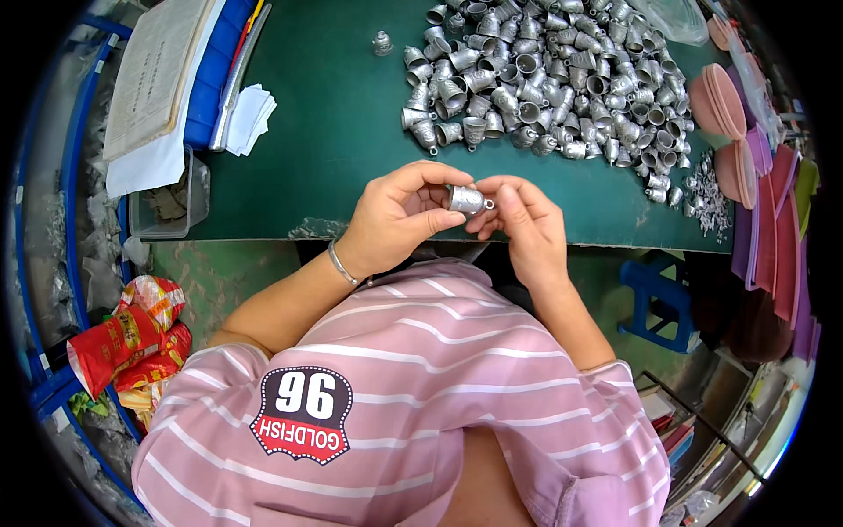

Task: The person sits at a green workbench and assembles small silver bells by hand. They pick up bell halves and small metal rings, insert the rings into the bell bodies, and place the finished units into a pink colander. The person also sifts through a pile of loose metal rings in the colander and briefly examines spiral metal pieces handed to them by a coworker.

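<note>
Left grip [385, 218] pinching, thumb [436, 220] opposite fingers [428, 175]; right grip [533, 235] just beside it, partly curled; both forearms [285, 303] angle inward.

White-striped pink shirt [395, 378], silver bangle [340, 265]

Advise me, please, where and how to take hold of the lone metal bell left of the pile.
Probably pinch the lone metal bell across its rounded body, between thumb and finger, coming from the near left: the body looks wider than the top, and the bell pile lies to the right.

Many bells [544, 88], two hands [386, 215] [531, 233]; one stool [645, 281]
</note>
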Demonstrator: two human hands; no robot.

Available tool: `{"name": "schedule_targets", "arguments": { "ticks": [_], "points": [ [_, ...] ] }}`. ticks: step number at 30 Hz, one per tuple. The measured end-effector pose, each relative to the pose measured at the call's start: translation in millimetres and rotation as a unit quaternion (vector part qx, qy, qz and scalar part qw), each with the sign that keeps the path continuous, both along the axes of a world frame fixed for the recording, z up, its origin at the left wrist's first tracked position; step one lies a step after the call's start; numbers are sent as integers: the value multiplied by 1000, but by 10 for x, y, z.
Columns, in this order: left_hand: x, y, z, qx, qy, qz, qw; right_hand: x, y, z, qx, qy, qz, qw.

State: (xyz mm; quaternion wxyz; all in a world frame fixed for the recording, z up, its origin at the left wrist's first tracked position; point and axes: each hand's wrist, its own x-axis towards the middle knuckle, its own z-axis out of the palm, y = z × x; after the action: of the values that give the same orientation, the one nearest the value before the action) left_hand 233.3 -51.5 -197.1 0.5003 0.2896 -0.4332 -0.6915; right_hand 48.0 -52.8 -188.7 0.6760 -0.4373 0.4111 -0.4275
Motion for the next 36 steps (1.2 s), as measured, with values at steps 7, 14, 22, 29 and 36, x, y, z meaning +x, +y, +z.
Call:
{"name": "schedule_targets", "arguments": {
  "ticks": [7, 14, 22, 29, 36],
  "points": [
    [27, 24, 2, 47, -1, -4, 999, 93, 30, -12, -197, 58, -47, 978],
    [24, 12, -55, -48, -17, 53, 997, -11, 24, 12, -25, -18, -3, 1000],
    [34, 49, 13, -232, -158, 55, 958, 0, 59, -115, -70, -104, 24, 992],
    [105, 44, 44, -313, -229, 54, 920, 23, 36, -100, -145, 52, -12, 988],
    [104, 11, 61, 192, 68, 78, 976, 64, -472, -147, -387, 422, -106, 813]
  ]
}}
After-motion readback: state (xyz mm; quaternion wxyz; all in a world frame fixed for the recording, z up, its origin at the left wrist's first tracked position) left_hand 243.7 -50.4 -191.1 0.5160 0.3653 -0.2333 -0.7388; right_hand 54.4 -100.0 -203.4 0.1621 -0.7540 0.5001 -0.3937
